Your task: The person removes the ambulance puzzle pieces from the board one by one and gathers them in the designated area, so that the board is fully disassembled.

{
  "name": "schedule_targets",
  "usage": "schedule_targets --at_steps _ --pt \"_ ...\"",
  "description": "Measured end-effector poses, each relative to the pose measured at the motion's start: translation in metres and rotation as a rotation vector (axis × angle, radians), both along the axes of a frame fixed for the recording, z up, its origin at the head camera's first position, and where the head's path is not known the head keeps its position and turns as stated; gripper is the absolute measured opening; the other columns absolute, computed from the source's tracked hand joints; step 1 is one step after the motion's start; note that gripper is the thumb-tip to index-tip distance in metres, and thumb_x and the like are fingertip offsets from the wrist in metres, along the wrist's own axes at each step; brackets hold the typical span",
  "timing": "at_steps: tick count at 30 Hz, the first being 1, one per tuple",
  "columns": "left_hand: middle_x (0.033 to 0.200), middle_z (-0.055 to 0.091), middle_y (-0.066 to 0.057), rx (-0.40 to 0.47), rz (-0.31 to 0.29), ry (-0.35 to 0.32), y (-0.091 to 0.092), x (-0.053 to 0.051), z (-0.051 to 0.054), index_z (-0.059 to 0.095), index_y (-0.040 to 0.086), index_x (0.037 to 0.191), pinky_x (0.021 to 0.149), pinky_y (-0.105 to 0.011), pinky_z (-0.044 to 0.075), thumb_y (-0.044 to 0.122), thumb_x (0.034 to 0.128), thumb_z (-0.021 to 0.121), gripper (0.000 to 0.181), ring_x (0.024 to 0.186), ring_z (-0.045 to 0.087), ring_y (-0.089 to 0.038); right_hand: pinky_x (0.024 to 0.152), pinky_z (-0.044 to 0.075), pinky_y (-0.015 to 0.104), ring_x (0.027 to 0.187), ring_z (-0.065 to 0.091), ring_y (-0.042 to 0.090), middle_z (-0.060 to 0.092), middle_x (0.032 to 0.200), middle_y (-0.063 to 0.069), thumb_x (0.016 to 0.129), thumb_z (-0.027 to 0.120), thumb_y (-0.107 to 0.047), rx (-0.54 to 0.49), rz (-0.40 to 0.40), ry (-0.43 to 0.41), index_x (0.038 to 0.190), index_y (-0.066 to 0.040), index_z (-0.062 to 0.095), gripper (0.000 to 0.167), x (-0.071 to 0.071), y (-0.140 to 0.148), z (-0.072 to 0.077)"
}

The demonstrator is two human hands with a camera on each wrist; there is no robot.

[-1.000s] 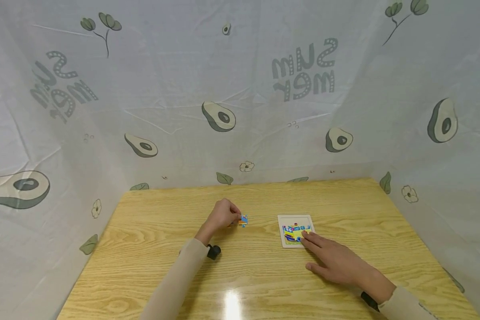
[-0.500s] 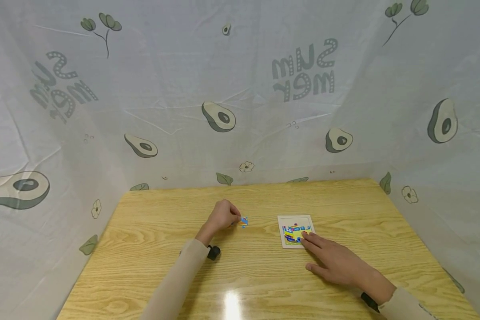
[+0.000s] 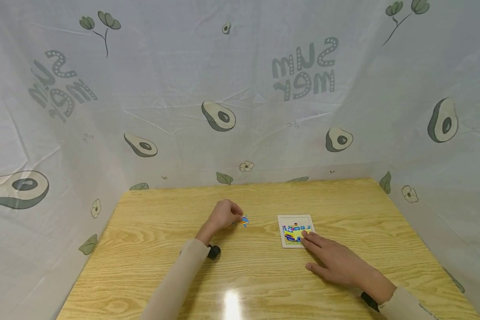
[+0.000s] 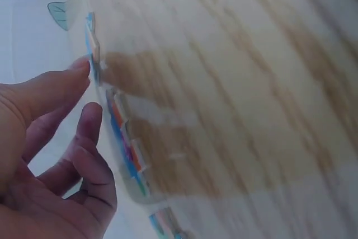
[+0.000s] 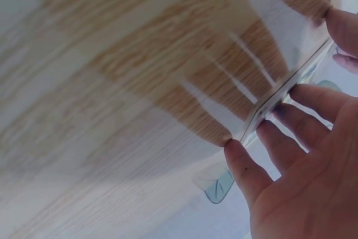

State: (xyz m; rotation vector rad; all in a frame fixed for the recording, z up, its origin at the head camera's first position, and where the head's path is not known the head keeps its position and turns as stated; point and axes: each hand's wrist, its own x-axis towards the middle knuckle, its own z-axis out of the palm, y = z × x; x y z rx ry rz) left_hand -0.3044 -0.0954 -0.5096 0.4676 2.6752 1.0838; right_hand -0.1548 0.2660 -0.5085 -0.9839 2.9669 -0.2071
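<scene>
In the head view, my left hand [image 3: 224,214] is left of centre over the table, thumb and fingertip pinching a small blue and orange jigsaw piece [image 3: 245,221]. The left wrist view shows that piece [image 4: 93,48] edge-on at the fingertips, with more jigsaw pieces [image 4: 127,144] lying below the curled fingers. To the right lies a square puzzle board [image 3: 295,219] with a pale frame and a yellow bus picture. Fingertips of my right hand [image 3: 335,262] rest on its lower right part, fingers straight, thumb on the table. Those fingers cover part of the picture.
The wooden table [image 3: 263,280] carries both the board and the pieces. A pale curtain [image 3: 176,89] printed with avocados stands around its back and sides. Light glares off the table's near middle.
The jigsaw piece at my left fingertips has turned slightly, and the left hand has shifted a touch to the right. My right hand and the board have stayed put.
</scene>
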Motion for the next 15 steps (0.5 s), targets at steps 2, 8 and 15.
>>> schedule_targets --at_steps 2,8,15 --pt "0.098 0.081 -0.009 0.010 -0.006 -0.004 0.0008 -0.0006 -0.0005 0.083 0.006 0.100 0.064 -0.024 0.054 0.012 0.0954 0.078 0.009 0.076 0.065 -0.011 0.110 0.051 0.054 0.146 0.053 0.036 0.050 0.162 0.013 0.106 0.056 -0.051 -0.001 0.001 -0.004 0.154 -0.006 0.053 0.066 0.0000 -0.0004 0.0006" --pt "0.095 0.081 -0.008 0.014 -0.006 -0.016 -0.0003 -0.0011 -0.0025 0.084 0.006 0.097 0.060 -0.021 0.050 0.010 0.0961 0.076 0.008 0.071 0.060 -0.009 0.111 0.050 0.054 0.147 0.052 0.036 0.050 0.163 0.014 0.107 0.054 -0.053 0.001 -0.005 -0.018 0.154 -0.005 0.052 0.067 0.0002 -0.0010 0.0018" --pt "0.094 0.082 -0.006 0.006 -0.009 -0.004 -0.0036 -0.0002 -0.0036 0.084 0.008 0.097 0.061 -0.022 0.050 0.010 0.0965 0.076 0.009 0.072 0.062 -0.009 0.111 0.051 0.054 0.147 0.052 0.035 0.050 0.163 0.014 0.107 0.055 -0.052 0.004 -0.011 -0.015 0.154 -0.006 0.052 0.067 0.0007 -0.0009 0.0020"
